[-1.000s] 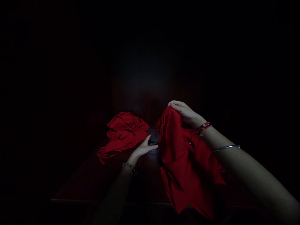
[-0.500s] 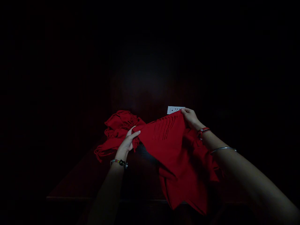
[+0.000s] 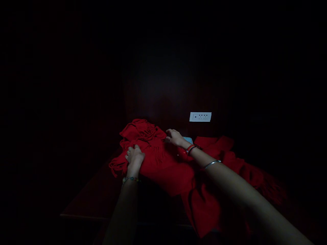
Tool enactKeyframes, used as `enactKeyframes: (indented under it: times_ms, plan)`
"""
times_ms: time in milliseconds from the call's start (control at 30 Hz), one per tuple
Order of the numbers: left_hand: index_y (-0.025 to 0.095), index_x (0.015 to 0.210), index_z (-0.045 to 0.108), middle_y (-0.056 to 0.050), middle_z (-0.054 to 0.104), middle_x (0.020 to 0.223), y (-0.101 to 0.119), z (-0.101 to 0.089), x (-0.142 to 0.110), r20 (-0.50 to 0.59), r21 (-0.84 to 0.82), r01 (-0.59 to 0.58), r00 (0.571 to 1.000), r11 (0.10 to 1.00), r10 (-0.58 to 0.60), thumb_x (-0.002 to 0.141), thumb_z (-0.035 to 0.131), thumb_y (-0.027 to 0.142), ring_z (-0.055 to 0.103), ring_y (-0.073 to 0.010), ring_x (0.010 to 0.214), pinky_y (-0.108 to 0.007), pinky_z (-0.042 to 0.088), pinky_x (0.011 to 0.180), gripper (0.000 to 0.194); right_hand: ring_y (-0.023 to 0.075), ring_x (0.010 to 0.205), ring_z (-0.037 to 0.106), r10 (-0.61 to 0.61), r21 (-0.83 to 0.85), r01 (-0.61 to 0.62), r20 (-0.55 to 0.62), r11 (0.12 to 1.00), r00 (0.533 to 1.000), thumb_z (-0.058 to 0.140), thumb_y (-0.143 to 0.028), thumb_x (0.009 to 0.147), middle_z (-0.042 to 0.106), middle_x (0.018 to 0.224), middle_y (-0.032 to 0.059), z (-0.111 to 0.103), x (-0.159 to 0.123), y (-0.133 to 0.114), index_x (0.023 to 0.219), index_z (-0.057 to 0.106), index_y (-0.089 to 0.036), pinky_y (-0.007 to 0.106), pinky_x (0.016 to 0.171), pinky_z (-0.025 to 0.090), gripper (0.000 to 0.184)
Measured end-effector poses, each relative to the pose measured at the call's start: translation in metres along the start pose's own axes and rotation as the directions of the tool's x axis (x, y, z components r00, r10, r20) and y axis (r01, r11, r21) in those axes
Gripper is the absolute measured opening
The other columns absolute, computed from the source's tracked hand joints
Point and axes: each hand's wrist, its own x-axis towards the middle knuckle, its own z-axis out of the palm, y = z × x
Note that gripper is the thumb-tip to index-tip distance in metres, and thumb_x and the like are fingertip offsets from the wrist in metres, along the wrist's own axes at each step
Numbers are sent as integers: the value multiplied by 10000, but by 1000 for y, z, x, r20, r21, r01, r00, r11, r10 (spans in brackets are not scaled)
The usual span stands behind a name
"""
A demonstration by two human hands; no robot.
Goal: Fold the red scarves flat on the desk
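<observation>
At the far left of the lit area, the tabletop point(image 3: 89, 197) shows dark and reddish, its front edge a faint line; farther in, a tangle of fringe point(image 3: 118, 166) trails from the red cloth point(image 3: 163, 170), beside the left hand point(image 3: 135, 158); that hand rests back-up on the cloth, fingers bent, and I cannot tell whether they pinch a fold or only press; a beaded bracelet point(image 3: 131, 179) rings its wrist; just beyond, fabric rises in a crumpled heap point(image 3: 140, 129), and whether heap and flatter part are one piece is unclear; the right hand point(image 3: 175, 137) hangs at the heap's right edge, thumb and fingers a little apart with no cloth visible between them, cloth lying below it and to its left, contact uncertain.

I judge things partway: the stretch between and in front of the hands lies fairly flat; the heap at left and the folds at right look unopened; farther right, a pale blue item point(image 3: 188, 140) shows behind the right wrist, which wears a red bracelet point(image 3: 192, 148); a corner droops at the table's front edge; a white socket plate point(image 3: 200, 117) sits above; a silver bangle point(image 3: 213, 164) circles the forearm; last, rumpled cloth runs out to another fringe point(image 3: 274, 189).
</observation>
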Motion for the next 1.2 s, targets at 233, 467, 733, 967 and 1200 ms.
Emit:
enactKeyframes:
  times_ms: [233, 467, 733, 967, 1200]
  plan:
    - [154, 908, 580, -209, 459, 1132, -4, 15, 3, 42, -196, 20, 999, 980, -12, 551, 601, 143, 447, -380, 1035, -475, 378, 779, 357, 176, 831, 563, -291, -50, 407, 619, 912, 729, 583, -420, 706, 614, 943, 62, -1, -123, -38, 959, 590, -184, 238, 677, 418, 346]
    - [186, 802, 591, -87, 622, 778, -2, 12, 10, 8, -427, -72, 996, 901, 84, 570, 601, 119, 566, -255, 869, -325, 399, 760, 241, 142, 652, 566, -125, -226, 229, 400, 947, 908, 386, -222, 844, 614, 740, 79, -19, -130, -4, 785, 572, -141, 224, 582, 378, 211]
    - [194, 993, 516, -32, 583, 887, 12, 8, 8, 283, -912, 279, 959, 301, -30, 666, 570, 164, 560, -101, 640, -209, 441, 565, 333, 197, 888, 529, -437, -59, 544, 526, 837, 729, 553, -278, 742, 575, 969, 87, -12, -158, -18, 957, 538, -170, 312, 778, 391, 241]
    - [263, 1254, 288, -77, 459, 1201, 13, 5, 6, 85, -980, 32, 960, 196, 268, 687, 537, 122, 516, -159, 1009, -313, 412, 876, 636, 144, 709, 553, -161, 291, 109, 163, 951, 973, 382, -259, 819, 600, 756, 23, 4, -119, 39, 807, 553, -161, 255, 662, 430, 198]
    - [228, 1133, 499, -38, 131, 1403, 14, 41, -4, -16, -349, -724, 639, 594, 769, 593, 587, 71, 73, -269, 1286, -405, 155, 1044, 569, 189, 971, 504, -49, -46, 45, -81, 998, 996, 408, -26, 693, 532, 1059, 83, -11, -113, 83, 1083, 515, -198, 326, 841, 383, 439]
